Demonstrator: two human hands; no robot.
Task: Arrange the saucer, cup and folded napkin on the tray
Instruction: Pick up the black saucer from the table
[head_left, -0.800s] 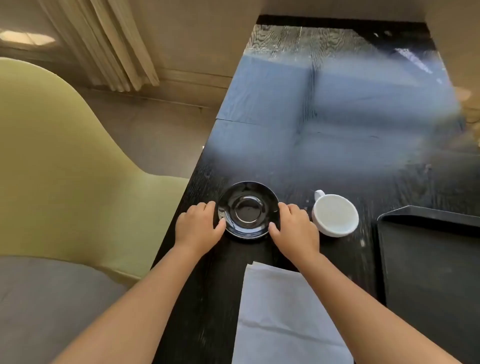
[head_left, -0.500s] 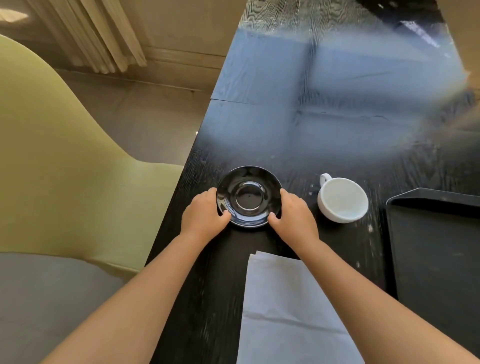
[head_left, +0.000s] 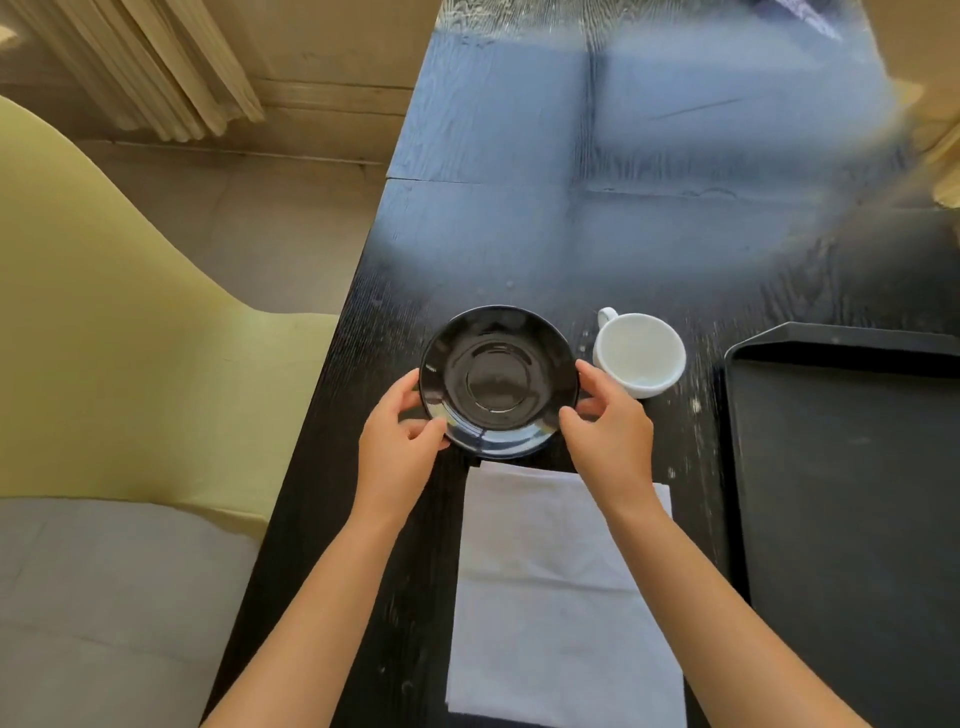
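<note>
Saucer (head_left: 497, 382), glazed, slippery, breakable; left hand (head_left: 397, 441) and right hand (head_left: 608, 434) pinch opposite rims near the table's (head_left: 519, 234) left edge.

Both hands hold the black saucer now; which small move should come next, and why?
Probably carry the saucer rightward, over the cup, toward the tray. The left hand and right hand grip its opposite rims, and the tray is bare.
</note>
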